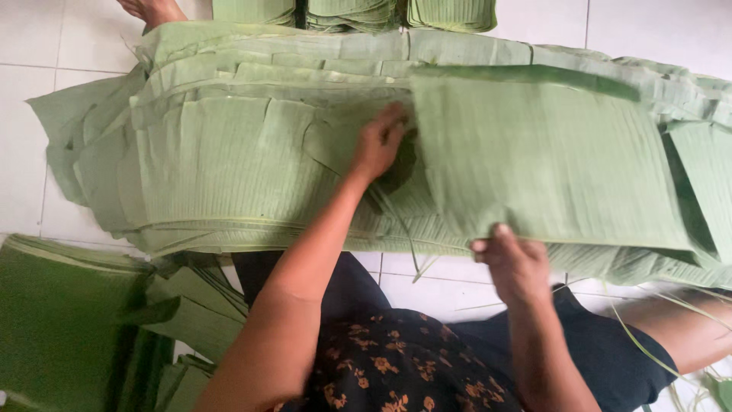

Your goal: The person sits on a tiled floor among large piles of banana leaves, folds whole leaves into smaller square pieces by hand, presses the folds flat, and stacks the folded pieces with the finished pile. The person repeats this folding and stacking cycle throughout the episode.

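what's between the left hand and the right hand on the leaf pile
In the head view, the top banana leaf sheet spans between them: left hand at its left edge, right hand pinching its near edge.

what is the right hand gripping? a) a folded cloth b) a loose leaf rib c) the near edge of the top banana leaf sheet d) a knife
c: the right hand pinches the near edge of the top banana leaf sheet, while the left hand rests on the leaf pile.

One head-worn camera looks steeply down from close above, over the person's lap and forearms, facing the far side of the tiled floor (23,38), where a leaf pile (229,152) fills most of the view.
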